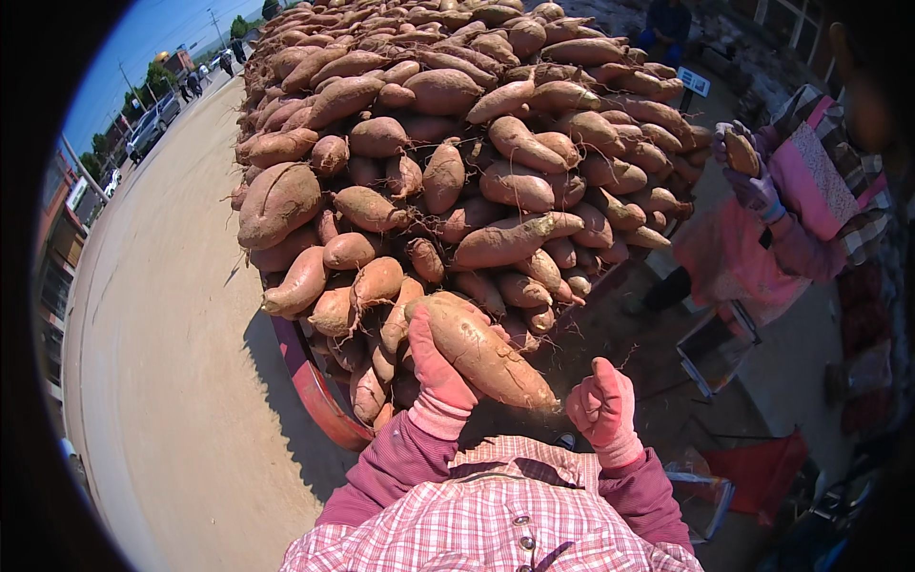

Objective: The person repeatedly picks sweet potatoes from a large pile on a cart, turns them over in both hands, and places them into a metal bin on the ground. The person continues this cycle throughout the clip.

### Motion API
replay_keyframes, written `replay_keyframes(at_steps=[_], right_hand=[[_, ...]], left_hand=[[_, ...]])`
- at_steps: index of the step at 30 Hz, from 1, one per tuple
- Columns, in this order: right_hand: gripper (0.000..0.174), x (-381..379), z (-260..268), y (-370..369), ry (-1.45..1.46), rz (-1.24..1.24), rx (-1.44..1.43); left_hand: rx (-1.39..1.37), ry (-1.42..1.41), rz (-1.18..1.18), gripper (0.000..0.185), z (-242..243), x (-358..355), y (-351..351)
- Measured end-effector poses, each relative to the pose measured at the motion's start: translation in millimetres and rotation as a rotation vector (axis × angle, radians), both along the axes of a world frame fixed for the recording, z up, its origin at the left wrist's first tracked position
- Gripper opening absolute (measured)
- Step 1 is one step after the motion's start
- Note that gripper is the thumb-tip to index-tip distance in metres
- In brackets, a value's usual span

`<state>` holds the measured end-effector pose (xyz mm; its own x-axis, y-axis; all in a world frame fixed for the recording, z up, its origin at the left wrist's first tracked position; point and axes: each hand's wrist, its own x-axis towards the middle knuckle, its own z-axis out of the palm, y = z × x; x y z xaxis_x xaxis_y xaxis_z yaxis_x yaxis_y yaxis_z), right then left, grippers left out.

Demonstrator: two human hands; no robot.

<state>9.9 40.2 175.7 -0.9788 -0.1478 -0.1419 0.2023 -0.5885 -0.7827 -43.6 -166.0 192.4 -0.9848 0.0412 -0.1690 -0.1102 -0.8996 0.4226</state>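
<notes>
My left hand [437, 368], in a pink work glove, grips a large, long sweet potato [493, 354] with the thumb along its near side. The tuber slants down to the right, soil and a crack on its skin. Close to its lower tip, my right hand [606, 411], also gloved, is curled with the fingers closed; nothing shows clearly inside it. A thin root strand hovers just above that hand. Beyond both hands rises a big heap of sweet potatoes [443, 179], many with stringy roots, on a vehicle bed with a red metal edge [322, 393].
To the right, a co-worker [786, 186] in pink gloved sleeves holds a sweet potato [742, 152]. Folding stools [717, 348] and a red cloth [761, 472] are below. Another person [666, 32] sits behind the heap. A dirt road [171, 322] with parked cars [154, 121] runs left.
</notes>
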Motion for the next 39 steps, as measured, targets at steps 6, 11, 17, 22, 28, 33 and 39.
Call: replay_keyframes(at_steps=[6, 11, 17, 22, 28, 33, 39], right_hand=[[0.037, -10.7, -43.0, 38.1, 0.086, 0.246, 0.432], [0.058, -2.4, -53.1, 46.9, 0.128, 0.067, 1.288], [0.068, 10.5, 35.8, -40.9, 0.603, 0.063, 0.966], [0.039, 8.6, 33.6, -40.6, 0.848, 0.147, 1.476], [0.036, 34.6, 32.9, -24.8, 0.306, 0.607, 0.836], [0.041, 81.1, 40.2, -12.3, -0.025, 0.382, -0.201], [0.033, 86.2, -10.1, 86.0, 0.268, -0.025, -0.401]], left_hand=[[0.113, 0.089, -0.037, 0.060, -2.2, -10.8, -15.9], [-0.218, 0.078, -0.003, 0.060, -7.8, 1.1, -19.3], [-0.313, 0.100, -0.044, 0.052, -29.2, 19.6, -8.0], [-0.535, 0.157, -0.020, 0.049, -35.6, 34.4, -2.6], [-0.548, 0.145, -0.072, 0.045, -24.7, 63.2, 10.0], [-0.612, 0.287, -0.263, 0.057, -13.0, 91.1, 27.1], [-0.791, 0.143, -0.448, 0.046, -18.6, 139.1, 58.5]])
